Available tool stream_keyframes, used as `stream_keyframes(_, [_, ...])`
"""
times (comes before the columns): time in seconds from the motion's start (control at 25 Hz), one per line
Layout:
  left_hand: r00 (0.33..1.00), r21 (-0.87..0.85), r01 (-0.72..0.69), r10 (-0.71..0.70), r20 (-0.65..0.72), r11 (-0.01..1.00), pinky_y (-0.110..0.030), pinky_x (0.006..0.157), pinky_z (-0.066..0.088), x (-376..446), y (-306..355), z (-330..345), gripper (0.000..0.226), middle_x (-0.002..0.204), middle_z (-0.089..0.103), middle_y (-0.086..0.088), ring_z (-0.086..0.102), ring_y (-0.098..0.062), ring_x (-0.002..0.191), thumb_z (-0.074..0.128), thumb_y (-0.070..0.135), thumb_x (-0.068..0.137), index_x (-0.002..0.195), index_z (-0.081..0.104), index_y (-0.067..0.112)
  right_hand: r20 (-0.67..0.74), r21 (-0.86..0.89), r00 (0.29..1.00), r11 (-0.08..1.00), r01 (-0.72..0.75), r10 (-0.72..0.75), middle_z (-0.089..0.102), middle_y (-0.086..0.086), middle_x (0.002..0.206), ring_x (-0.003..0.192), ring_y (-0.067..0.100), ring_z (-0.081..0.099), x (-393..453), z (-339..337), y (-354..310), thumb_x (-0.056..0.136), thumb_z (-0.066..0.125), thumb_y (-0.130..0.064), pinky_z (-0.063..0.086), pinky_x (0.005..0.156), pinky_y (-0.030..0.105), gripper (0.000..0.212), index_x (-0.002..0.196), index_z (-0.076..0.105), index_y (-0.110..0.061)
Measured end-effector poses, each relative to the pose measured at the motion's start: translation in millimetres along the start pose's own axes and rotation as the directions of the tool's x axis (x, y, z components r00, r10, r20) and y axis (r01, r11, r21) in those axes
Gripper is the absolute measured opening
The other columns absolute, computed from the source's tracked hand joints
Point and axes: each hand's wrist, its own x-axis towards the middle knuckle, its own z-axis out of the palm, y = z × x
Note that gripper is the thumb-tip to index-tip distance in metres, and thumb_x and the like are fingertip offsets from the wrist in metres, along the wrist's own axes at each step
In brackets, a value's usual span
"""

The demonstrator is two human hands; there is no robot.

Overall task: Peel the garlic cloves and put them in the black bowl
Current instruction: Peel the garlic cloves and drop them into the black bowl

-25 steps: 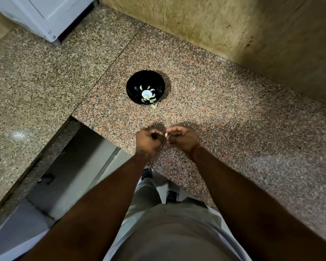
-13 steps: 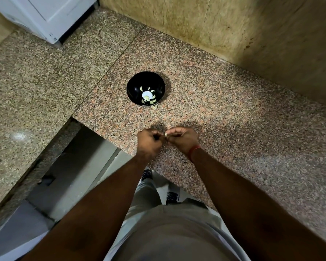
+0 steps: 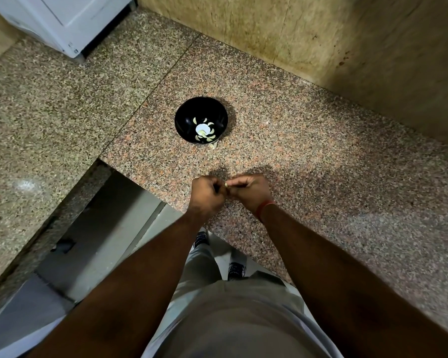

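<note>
The black bowl (image 3: 184, 120) stands on the granite counter (image 3: 308, 156) and holds several pale peeled cloves around a white spot at its bottom. Nearer to me, above the counter's front edge, my left hand (image 3: 207, 196) and my right hand (image 3: 251, 191) meet fingertip to fingertip. Both pinch one small garlic clove (image 3: 226, 185), of which only a pale tip shows between the fingers. A scrap of garlic skin or a clove (image 3: 213, 146) lies on the counter against the bowl's near rim.
A beige wall (image 3: 347, 47) borders the counter at the back and right. A white appliance (image 3: 62, 19) stands at the top left. Left of my arms the counter drops to a lower grey ledge (image 3: 109, 228). My legs and shoes show below.
Both hands have stayed together on the clove with only small finger movements. The view has shifted very slightly.
</note>
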Motion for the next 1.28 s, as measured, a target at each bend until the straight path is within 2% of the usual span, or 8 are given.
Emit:
stream_keyframes(0.16, [0.998, 0.011, -0.055, 0.055, -0.024, 0.998, -0.015, 0.048, 0.043, 0.5, -0.3, -0.3, 0.027, 0.066, 0.064, 0.001, 0.059, -0.014, 0.056, 0.067, -0.002, 0.09, 0.071, 0.065, 0.017, 0.01, 0.104, 0.999, 0.994, -0.038, 0.037, 0.075, 0.026, 0.087, 0.073, 0.033, 0.069, -1.6, 1.6, -2.6, 0.082, 0.073, 0.012, 0.062, 0.076, 0.056, 0.015, 0.096, 0.076, 0.007])
stream_keyframes(0.36, [1.0, -0.108, 0.001, -0.001, -0.001, 0.994, -0.015, 0.046, 0.043, -0.1, -3.9, -2.5, 0.008, 0.071, 0.067, -0.006, 0.057, -0.014, 0.053, 0.068, 0.001, 0.092, 0.085, 0.07, 0.003, 0.07, 0.161, 0.995, 0.984, -0.077, 0.066, 0.074, 0.027, 0.094, 0.077, 0.034, 0.068, -5.5, -1.5, -7.9, 0.085, 0.069, 0.013, 0.063, 0.069, 0.04, 0.02, 0.103, 0.074, 0.007])
stream_keyframes(0.48, [0.999, -0.261, 0.029, -0.019, 0.04, 0.965, -0.029, 0.047, 0.049, 0.8, -10.8, -5.6, 0.007, 0.074, 0.071, -0.013, 0.06, -0.017, 0.05, 0.069, 0.002, 0.093, 0.086, 0.071, 0.005, 0.157, 0.256, 0.982, 0.956, -0.143, 0.104, 0.073, 0.023, 0.099, 0.079, 0.03, 0.068, -7.7, -4.8, -12.2, 0.086, 0.068, 0.014, 0.064, 0.071, 0.04, 0.03, 0.112, 0.072, 0.001])
stream_keyframes(0.68, [0.996, -0.328, 0.084, -0.067, 0.062, 0.941, -0.023, 0.043, 0.047, -1.6, -9.2, -8.8, 0.008, 0.077, 0.07, -0.015, 0.06, -0.016, 0.049, 0.065, 0.004, 0.096, 0.092, 0.07, 0.0, 0.241, 0.276, 0.962, 0.942, -0.193, 0.126, 0.07, 0.018, 0.1, 0.083, 0.024, 0.068, -5.7, -7.4, -12.9, 0.087, 0.065, 0.014, 0.062, 0.082, 0.052, 0.037, 0.119, 0.069, -0.004])
stream_keyframes(0.8, [0.994, -0.382, 0.113, -0.1, 0.054, 0.917, -0.027, 0.046, 0.049, 2.1, -11.5, -6.3, 0.009, 0.076, 0.07, -0.014, 0.061, -0.019, 0.052, 0.065, 0.003, 0.096, 0.09, 0.072, 0.0, 0.258, 0.326, 0.95, 0.91, -0.256, 0.175, 0.065, 0.019, 0.107, 0.086, 0.026, 0.066, -5.9, -6.5, -12.8, 0.089, 0.064, 0.012, 0.061, 0.085, 0.056, 0.038, 0.124, 0.063, -0.002])
stream_keyframes(1.0, [0.989, -0.367, 0.145, -0.132, 0.06, 0.919, -0.026, 0.045, 0.05, 2.6, -13.2, -5.8, 0.007, 0.087, 0.074, -0.016, 0.065, -0.016, 0.052, 0.068, 0.007, 0.095, 0.096, 0.074, 0.004, 0.266, 0.376, 0.938, 0.872, -0.313, 0.222, 0.061, 0.018, 0.109, 0.088, 0.026, 0.063, -4.1, -6.3, -8.5, 0.092, 0.063, 0.011, 0.062, 0.081, 0.052, 0.034, 0.123, 0.064, -0.005])
stream_keyframes(1.16, [0.994, -0.253, 0.104, -0.111, -0.013, 0.962, -0.027, 0.045, 0.048, 3.3, -13.5, -3.2, 0.01, 0.08, 0.073, -0.011, 0.064, -0.02, 0.055, 0.065, 0.009, 0.096, 0.093, 0.075, 0.008, 0.281, 0.402, 0.931, 0.852, -0.334, 0.233, 0.06, 0.016, 0.107, 0.086, 0.024, 0.061, -5.9, -5.7, -9.9, 0.094, 0.06, 0.009, 0.063, 0.073, 0.043, 0.035, 0.126, 0.064, -0.005])
stream_keyframes(1.28, [0.994, -0.152, 0.088, -0.095, -0.044, 0.985, -0.024, 0.043, 0.049, 5.0, -12.3, -3.3, 0.015, 0.072, 0.072, -0.006, 0.063, -0.015, 0.049, 0.066, 0.009, 0.096, 0.083, 0.073, 0.013, 0.275, 0.401, 0.929, 0.848, -0.346, 0.249, 0.059, 0.026, 0.122, 0.096, 0.032, 0.059, -6.5, -5.0, -9.2, 0.095, 0.058, 0.009, 0.063, 0.071, 0.042, 0.033, 0.124, 0.065, -0.005])
